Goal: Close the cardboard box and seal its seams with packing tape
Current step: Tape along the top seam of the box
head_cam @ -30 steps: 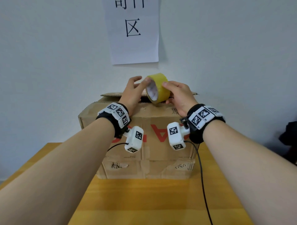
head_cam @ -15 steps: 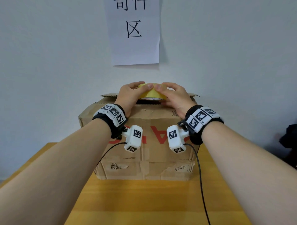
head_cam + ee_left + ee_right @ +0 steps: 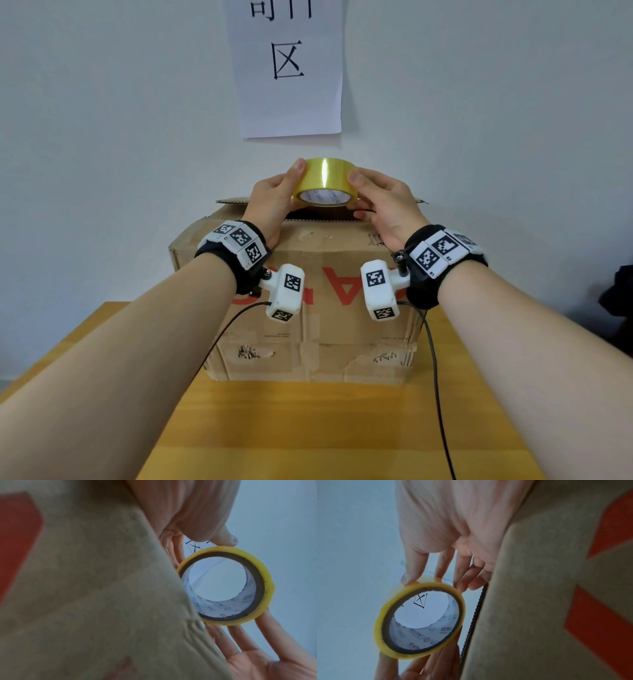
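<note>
— What is at the bottom?
— A yellow wooden table (image 3: 308, 428).
— What sits on it?
— A brown cardboard box (image 3: 329, 342) with red marks, standing at the far end by the wall. A thin black cable (image 3: 436, 394) hangs down over the table too.

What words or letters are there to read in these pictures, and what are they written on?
"区": big black character on the white paper sheet on the wall; the characters above it are cut off.
"A": red letter, upside down, on the cardboard box; the other red marks are hidden.
Small print lower on the box: too small to read.
Print inside the tape roll core: too blurred to read surely.
</note>
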{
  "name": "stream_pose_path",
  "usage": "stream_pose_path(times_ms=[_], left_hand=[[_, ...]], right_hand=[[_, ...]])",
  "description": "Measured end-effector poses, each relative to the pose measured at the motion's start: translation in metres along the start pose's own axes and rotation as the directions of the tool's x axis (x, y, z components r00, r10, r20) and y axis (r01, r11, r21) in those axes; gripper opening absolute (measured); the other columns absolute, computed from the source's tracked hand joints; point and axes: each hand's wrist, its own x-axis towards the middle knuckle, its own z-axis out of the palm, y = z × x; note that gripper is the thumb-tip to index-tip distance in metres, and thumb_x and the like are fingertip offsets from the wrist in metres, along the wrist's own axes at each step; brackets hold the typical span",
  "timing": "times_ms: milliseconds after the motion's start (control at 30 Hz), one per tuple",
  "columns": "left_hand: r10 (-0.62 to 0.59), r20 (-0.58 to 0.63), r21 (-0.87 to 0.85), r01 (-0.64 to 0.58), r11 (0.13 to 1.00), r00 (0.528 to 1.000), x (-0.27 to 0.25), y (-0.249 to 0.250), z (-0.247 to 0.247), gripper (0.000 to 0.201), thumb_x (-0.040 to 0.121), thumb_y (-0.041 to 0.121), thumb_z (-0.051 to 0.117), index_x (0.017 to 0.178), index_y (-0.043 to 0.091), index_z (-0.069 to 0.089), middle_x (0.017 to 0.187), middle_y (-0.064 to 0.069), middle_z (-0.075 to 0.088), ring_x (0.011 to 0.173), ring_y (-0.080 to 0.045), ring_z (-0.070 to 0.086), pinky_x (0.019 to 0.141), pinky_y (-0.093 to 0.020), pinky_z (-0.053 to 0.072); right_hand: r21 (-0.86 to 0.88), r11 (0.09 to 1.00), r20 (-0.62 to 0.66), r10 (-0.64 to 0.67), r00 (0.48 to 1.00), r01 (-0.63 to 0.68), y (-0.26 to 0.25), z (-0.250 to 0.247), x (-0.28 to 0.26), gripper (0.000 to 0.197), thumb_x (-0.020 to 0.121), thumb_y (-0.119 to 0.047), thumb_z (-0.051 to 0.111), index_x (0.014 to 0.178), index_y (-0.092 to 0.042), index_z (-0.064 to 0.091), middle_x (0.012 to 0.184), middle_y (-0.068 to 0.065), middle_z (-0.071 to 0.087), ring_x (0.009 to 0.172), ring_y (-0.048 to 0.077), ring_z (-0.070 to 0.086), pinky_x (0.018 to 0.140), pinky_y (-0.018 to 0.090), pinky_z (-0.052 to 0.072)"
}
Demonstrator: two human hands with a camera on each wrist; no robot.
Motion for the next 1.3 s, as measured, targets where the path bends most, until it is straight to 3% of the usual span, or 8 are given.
stream_pose_path(times_ms=[233, 367, 467, 533, 700, 800, 1000, 1300], left_hand=[[0.001, 0.043, 0.045, -0.003, 0.999, 0.999, -0.0016, 0.0003, 0.0022, 0.038, 0.100, 0.043, 0.054, 0.103, 0.008, 0.069, 0.110, -0.016, 0.073, 0.105, -0.026, 0.071, 0.095, -0.034, 0.056], [0.025, 0.106, 0.249, -0.051, 0.967, 0.994, -0.0032, -0.0007, 0.0062, 0.038, 0.086, 0.049, 0.070, 0.113, 0.022, 0.065, 0.108, 0.003, 0.073, 0.101, -0.011, 0.068, 0.088, -0.027, 0.052], [0.037, 0.132, 0.267, -0.072, 0.961, 0.991, -0.0043, -0.0018, 0.0062, 0.049, 0.075, 0.041, 0.082, 0.115, 0.021, 0.063, 0.107, 0.001, 0.072, 0.097, -0.012, 0.070, 0.083, -0.025, 0.054], [0.033, 0.106, 0.245, -0.058, 0.968, 0.994, -0.0046, -0.0015, 0.0062, 0.045, 0.076, 0.033, 0.084, 0.113, 0.025, 0.059, 0.106, 0.002, 0.069, 0.097, -0.012, 0.067, 0.085, -0.024, 0.051], [-0.004, 0.093, 0.312, -0.025, 0.950, 0.996, -0.0010, -0.0020, 0.0064, 0.100, 0.057, 0.045, 0.083, 0.146, 0.017, 0.045, 0.129, -0.001, 0.062, 0.115, -0.014, 0.061, 0.104, -0.031, 0.048], [-0.005, 0.099, 0.371, -0.032, 0.928, 0.995, -0.0014, -0.0039, 0.0081, 0.101, 0.067, 0.035, 0.089, 0.151, 0.018, 0.036, 0.136, -0.001, 0.055, 0.120, -0.014, 0.057, 0.102, -0.026, 0.046], [0.024, 0.087, 0.431, -0.060, 0.900, 0.996, -0.0026, -0.0070, 0.0068, 0.100, 0.066, 0.038, 0.091, 0.149, 0.016, 0.039, 0.130, 0.003, 0.057, 0.115, -0.010, 0.057, 0.094, -0.019, 0.046], [0.037, 0.077, 0.459, -0.068, 0.886, 0.996, -0.0030, -0.0068, 0.0055, 0.106, 0.056, 0.046, 0.092, 0.145, 0.015, 0.046, 0.129, 0.001, 0.061, 0.115, -0.013, 0.060, 0.103, -0.031, 0.049]], right_hand=[[0.018, 1.000, -0.041, 0.023, 0.999, -0.023, 0.0013, 0.0000, 0.0026, 0.026, 0.084, -0.024, 0.080, 0.107, -0.020, 0.069, 0.114, 0.013, 0.072, 0.096, 0.024, 0.070, 0.071, 0.030, 0.056], [-0.062, 0.998, -0.051, -0.013, 0.999, 0.009, 0.0051, 0.0010, 0.0035, 0.037, 0.080, -0.023, 0.083, 0.113, -0.018, 0.068, 0.107, 0.007, 0.073, 0.101, 0.024, 0.072, 0.084, 0.035, 0.058], [-0.078, 0.997, -0.037, -0.019, 0.999, 0.016, 0.0053, 0.0001, 0.0032, 0.042, 0.079, -0.021, 0.084, 0.118, -0.017, 0.068, 0.112, 0.007, 0.071, 0.104, 0.020, 0.070, 0.088, 0.035, 0.058], [-0.062, 0.998, -0.030, -0.020, 0.999, 0.018, 0.0044, -0.0007, 0.0029, 0.042, 0.081, -0.020, 0.083, 0.120, -0.017, 0.067, 0.114, 0.007, 0.070, 0.103, 0.019, 0.070, 0.087, 0.034, 0.058], [-0.004, 1.000, -0.013, -0.017, 1.000, 0.017, 0.0032, -0.0017, 0.0024, 0.040, 0.083, -0.017, 0.080, 0.121, -0.014, 0.065, 0.109, 0.009, 0.067, 0.100, 0.024, 0.070, 0.081, 0.034, 0.059], [-0.042, 0.999, 0.017, -0.028, 0.999, 0.029, 0.0038, -0.0007, 0.0021, 0.045, 0.081, -0.014, 0.082, 0.120, -0.018, 0.063, 0.097, 0.005, 0.058, 0.093, 0.022, 0.069, 0.085, 0.039, 0.060], [-0.088, 0.996, 0.005, -0.035, 0.999, 0.035, 0.0050, 0.0015, 0.0022, 0.052, 0.074, -0.015, 0.088, 0.117, -0.023, 0.061, 0.098, 0.008, 0.058, 0.103, 0.030, 0.070, 0.087, 0.047, 0.060], [-0.095, 0.995, 0.004, -0.009, 1.000, 0.010, 0.0060, 0.0003, 0.0037, 0.046, 0.075, -0.012, 0.086, 0.109, -0.019, 0.055, 0.093, 0.007, 0.059, 0.089, 0.023, 0.068, 0.087, 0.048, 0.060]])
